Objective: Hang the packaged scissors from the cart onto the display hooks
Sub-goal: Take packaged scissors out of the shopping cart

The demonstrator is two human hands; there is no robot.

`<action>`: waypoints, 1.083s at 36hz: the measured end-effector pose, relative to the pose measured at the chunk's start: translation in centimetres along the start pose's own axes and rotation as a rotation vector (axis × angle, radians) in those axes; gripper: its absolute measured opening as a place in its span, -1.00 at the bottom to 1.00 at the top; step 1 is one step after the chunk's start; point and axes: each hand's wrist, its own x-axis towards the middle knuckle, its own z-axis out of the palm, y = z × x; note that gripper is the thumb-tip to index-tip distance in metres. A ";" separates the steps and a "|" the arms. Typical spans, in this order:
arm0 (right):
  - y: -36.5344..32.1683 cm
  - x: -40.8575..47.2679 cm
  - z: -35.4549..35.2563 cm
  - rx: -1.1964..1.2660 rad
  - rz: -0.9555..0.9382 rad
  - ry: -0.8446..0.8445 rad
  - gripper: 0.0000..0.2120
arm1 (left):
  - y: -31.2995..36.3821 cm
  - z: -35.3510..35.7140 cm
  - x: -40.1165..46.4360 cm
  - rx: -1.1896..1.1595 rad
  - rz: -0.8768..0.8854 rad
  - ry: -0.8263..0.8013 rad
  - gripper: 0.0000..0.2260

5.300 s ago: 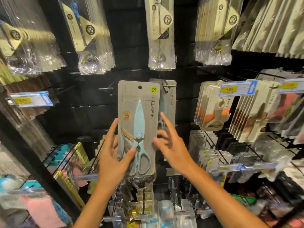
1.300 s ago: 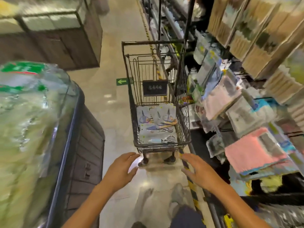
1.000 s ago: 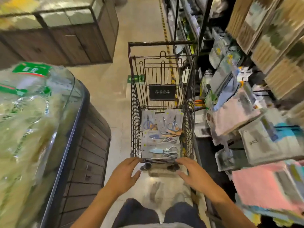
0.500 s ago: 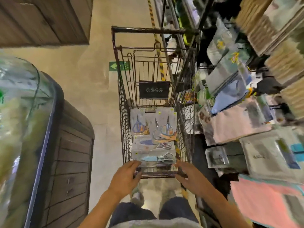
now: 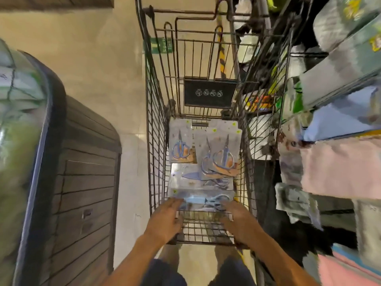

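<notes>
Where hands (image 5: 165, 219) reach, cart (image 5: 156, 141) placard (image 5: 209, 93) unreadable.

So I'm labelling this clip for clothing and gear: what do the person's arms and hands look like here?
Both forearms are bare right to the bottom edge of the picture, so no sleeves show. The left hand and the right hand wear no gloves, and no watch, bracelet or ring is visible, though the picture is soft. Below them, dark blue shorts cover the legs.

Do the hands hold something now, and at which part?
Cannot be told: left hand and right hand reach the nearest clear-packaged blue scissors, fingertips at its near edge.
</notes>
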 end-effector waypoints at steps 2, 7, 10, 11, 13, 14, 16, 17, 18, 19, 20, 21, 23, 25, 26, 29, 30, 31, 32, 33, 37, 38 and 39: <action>0.6 2.3 0.5 -0.042 -0.012 -0.042 -0.54 | 0.0 1.2 1.3 -0.013 -0.028 -0.012 -0.56; 3.8 7.0 3.9 -0.031 -0.093 0.034 -0.41 | -1.3 4.4 4.5 -0.035 -0.091 -0.050 -0.50; 5.1 9.7 5.6 -0.065 -0.095 0.067 -0.32 | -2.2 5.8 5.9 -0.047 -0.104 -0.058 -0.50; 5.6 10.6 6.2 -0.072 -0.109 0.066 -0.30 | -2.3 6.0 6.2 -0.048 -0.108 -0.057 -0.51; 6.6 12.4 7.7 -0.102 -0.142 0.044 -0.22 | -2.5 6.4 6.7 -0.037 -0.110 -0.053 -0.53; 7.4 13.1 8.6 -0.150 -0.155 0.043 -0.20 | -2.7 6.6 6.8 -0.034 -0.113 -0.054 -0.53; 6.8 13.0 8.9 -0.244 -0.171 0.047 -0.19 | -3.2 6.9 7.0 -0.042 -0.119 -0.057 -0.55; 6.0 12.6 8.5 -0.263 -0.172 0.062 -0.20 | -3.6 7.1 7.1 -0.045 -0.119 -0.063 -0.55; 5.6 12.4 8.3 -0.269 -0.165 0.093 -0.22 | -3.9 7.3 7.1 -0.051 -0.117 -0.069 -0.56; 5.2 12.2 8.1 -0.280 -0.173 0.133 -0.26 | -4.1 7.4 7.1 -0.051 -0.110 -0.068 -0.57; 5.2 12.2 8.1 -0.303 -0.181 0.160 -0.30 | -4.5 7.6 7.1 -0.050 -0.101 -0.066 -0.57; 5.1 12.2 8.2 -0.331 -0.188 0.178 -0.34 | -4.7 7.7 7.1 -0.047 -0.096 -0.064 -0.58; 5.2 12.4 8.5 -0.371 -0.192 0.182 -0.40 | -4.9 7.8 7.1 -0.038 -0.094 -0.063 -0.56; 5.4 12.3 9.0 -0.394 -0.196 0.190 -0.47 | -5.0 7.8 7.1 -0.040 -0.098 -0.070 -0.55; 5.6 12.3 9.3 -0.386 -0.194 0.183 -0.49 | -5.1 7.9 7.1 -0.043 -0.097 -0.073 -0.56; 5.8 12.3 9.0 -0.332 -0.188 0.093 -0.48 | -5.2 7.9 6.9 -0.048 -0.108 -0.103 -0.56; 5.6 12.1 8.5 -0.331 -0.170 0.020 -0.45 | -5.1 7.8 6.8 -0.049 -0.115 -0.108 -0.57; 5.5 11.9 8.1 -0.322 -0.159 -0.046 -0.43 | -5.0 7.6 6.7 -0.050 -0.122 -0.115 -0.58; 5.0 11.5 7.4 -0.276 -0.147 -0.099 -0.43 | -4.8 7.3 6.5 -0.052 -0.128 -0.122 -0.59; 4.6 11.1 6.6 -0.192 -0.114 -0.135 -0.47 | -4.6 7.1 6.3 -0.053 -0.129 -0.130 -0.59; 2.5 8.4 3.6 0.099 -0.056 -0.113 -0.65 | -3.6 5.7 5.5 -0.090 -0.141 -0.129 -0.52; 2.5 7.6 3.2 0.181 -0.038 -0.084 -0.62 | -3.4 5.3 5.3 -0.105 -0.153 -0.130 -0.52; 2.3 7.1 2.8 0.287 -0.005 -0.078 -0.56 | -3.0 4.9 5.1 -0.119 -0.160 -0.128 -0.52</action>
